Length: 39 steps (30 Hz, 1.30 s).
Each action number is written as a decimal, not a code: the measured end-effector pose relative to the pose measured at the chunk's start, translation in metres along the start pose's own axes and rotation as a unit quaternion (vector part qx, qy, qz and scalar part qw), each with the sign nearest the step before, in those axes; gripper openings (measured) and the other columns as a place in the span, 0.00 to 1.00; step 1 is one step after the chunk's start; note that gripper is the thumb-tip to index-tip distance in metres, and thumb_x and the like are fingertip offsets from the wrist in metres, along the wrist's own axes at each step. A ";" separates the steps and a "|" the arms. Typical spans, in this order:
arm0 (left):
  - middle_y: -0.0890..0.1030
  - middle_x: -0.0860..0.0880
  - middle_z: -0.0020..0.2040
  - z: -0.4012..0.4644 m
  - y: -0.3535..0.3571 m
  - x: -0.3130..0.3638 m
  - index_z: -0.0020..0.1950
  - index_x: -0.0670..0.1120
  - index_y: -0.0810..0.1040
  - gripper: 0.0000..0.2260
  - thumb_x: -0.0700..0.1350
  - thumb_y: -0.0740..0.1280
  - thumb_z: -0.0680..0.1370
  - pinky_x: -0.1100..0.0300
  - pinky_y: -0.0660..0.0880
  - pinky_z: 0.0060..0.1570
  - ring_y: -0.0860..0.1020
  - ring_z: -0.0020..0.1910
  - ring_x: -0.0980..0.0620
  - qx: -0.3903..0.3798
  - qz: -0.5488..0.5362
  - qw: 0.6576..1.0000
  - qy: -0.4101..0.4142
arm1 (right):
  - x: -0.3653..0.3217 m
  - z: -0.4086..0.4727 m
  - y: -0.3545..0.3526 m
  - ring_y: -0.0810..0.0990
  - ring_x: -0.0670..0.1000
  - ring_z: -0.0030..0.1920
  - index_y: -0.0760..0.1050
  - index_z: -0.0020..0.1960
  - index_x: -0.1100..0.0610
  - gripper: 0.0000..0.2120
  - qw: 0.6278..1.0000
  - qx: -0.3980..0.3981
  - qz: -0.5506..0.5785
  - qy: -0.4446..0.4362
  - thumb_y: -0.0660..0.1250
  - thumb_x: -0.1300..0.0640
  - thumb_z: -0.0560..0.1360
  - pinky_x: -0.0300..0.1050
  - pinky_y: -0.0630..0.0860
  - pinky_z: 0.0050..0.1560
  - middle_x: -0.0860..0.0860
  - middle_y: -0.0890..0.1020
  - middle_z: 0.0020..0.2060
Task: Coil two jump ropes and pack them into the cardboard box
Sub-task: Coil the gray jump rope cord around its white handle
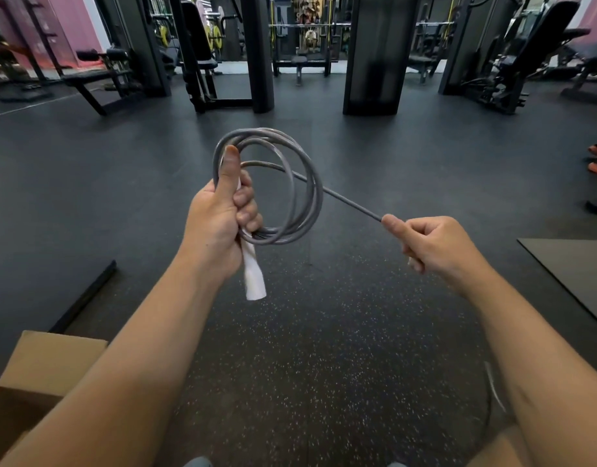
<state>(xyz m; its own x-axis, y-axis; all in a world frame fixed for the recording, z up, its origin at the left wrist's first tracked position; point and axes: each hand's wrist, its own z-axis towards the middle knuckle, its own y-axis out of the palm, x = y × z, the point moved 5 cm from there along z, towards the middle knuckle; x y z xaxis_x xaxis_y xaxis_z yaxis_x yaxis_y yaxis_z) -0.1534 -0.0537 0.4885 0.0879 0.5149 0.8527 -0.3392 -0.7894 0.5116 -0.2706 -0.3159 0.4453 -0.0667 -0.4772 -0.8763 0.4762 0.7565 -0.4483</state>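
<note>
Head view shows us partway through the first coil: our left hand (219,217) grips a white plastic handle (253,274) together with several loops of grey plastic-coated jump rope (308,183), thumb pressed up along the bundle, fingers curled round it. A straight stretch of the same rope runs taut from the coil to our right hand (431,244), which pinches it between thumb and curled fingers. Below the right forearm a further length of rope (489,399) trails down toward the speckled black rubber floor (307,365), so we judge there is more to wind in before this coil is finished. The open brown cardboard box (37,365) sits at lower left beside our left forearm; its inside is mostly hidden, so we cannot tell whether anything is packed. A second rope is not in sight
</note>
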 end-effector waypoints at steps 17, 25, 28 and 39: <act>0.72 0.53 0.30 -0.027 0.022 -0.055 0.43 0.47 0.68 0.17 0.59 0.62 0.83 0.57 0.78 0.32 0.78 0.32 0.52 0.189 -0.130 0.973 -0.015 | -0.063 -0.059 0.114 0.69 0.49 0.27 0.74 0.59 0.61 0.19 0.943 -0.048 0.330 -0.004 0.70 0.47 0.78 0.38 0.62 0.21 0.56 0.74 0.30; 0.82 0.38 0.43 -0.032 0.019 -0.076 0.43 0.44 0.76 0.16 0.57 0.69 0.80 0.47 0.81 0.46 0.86 0.50 0.38 0.134 0.022 0.989 -0.065 | -0.053 -0.048 0.095 0.63 0.45 0.20 0.78 0.50 0.57 0.07 0.947 -0.004 0.318 0.052 0.71 0.53 0.78 0.36 0.58 0.21 0.53 0.73 0.26; 0.84 0.46 0.40 -0.022 0.013 -0.067 0.52 0.45 0.77 0.09 0.48 0.72 0.78 0.53 0.81 0.44 0.85 0.41 0.47 0.103 0.061 0.991 -0.066 | -0.051 -0.039 0.083 0.61 0.44 0.19 0.76 0.46 0.55 0.03 0.955 -0.021 0.288 0.075 0.69 0.57 0.78 0.34 0.55 0.21 0.52 0.70 0.25; 0.82 0.57 0.54 -0.019 0.038 -0.030 0.66 0.60 0.73 0.30 0.55 0.81 0.68 0.57 0.77 0.56 0.81 0.51 0.57 -0.310 0.645 0.698 0.010 | -0.044 -0.028 0.046 0.67 0.45 0.28 0.77 0.37 0.56 0.09 0.962 -0.163 -0.209 -0.061 0.73 0.52 0.68 0.46 0.65 0.33 0.47 0.71 0.26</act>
<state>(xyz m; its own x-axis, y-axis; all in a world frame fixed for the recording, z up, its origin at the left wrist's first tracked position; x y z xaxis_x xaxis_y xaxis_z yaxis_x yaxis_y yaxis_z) -0.1864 -0.0931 0.4809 -0.6764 -0.4823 0.5567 -0.4652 -0.3063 -0.8305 -0.2699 -0.2477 0.4580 -0.0805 -0.8039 -0.5893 0.1279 0.5780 -0.8059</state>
